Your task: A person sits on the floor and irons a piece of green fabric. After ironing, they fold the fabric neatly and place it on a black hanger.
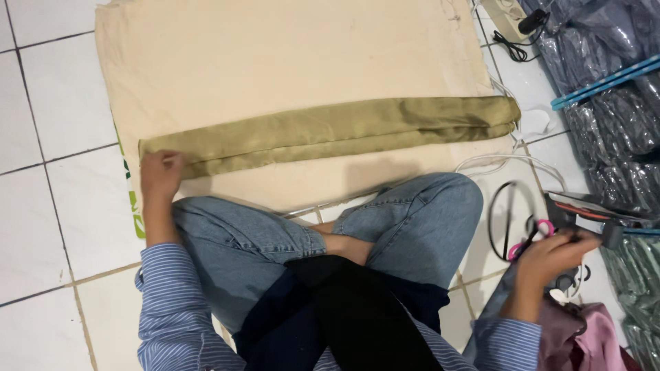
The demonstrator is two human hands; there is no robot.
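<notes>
1. Long folded strip of shiny olive-green fabric, lying across a cream canvas cloth spread on the white tiled floor; running from the near-left edge of the cloth up to its right edge, with a lengthwise crease showing along the middle.
2. Left hand pressed flat on the left end of the strip, fingers released and spread over the folded layers, pinning rather than gripping.
3. Right hand well apart from the strip, out to the right over the tiles, fingers clenched around something dark and slim beside the pink-handled scissors; whether the scissors themselves sit in the grasp, cannot tell.
4. Judged as holding the fold in place while fetching a tool: best done with steady downward pressure from the left palm, so that the slippery layers stay aligned and the left end stays square to the cloth edge.
5. Worth keeping the strip untouched by the blue-jeaned knees, crossed just in front of it, since a nudge could skew the fold.
6. Further out: a black loop and a white cable on the tiles by the right knee, stacked plastic-wrapped dark garments along the right side, pink cloth near the right wrist, a cream power strip with a black plug at the top.
</notes>
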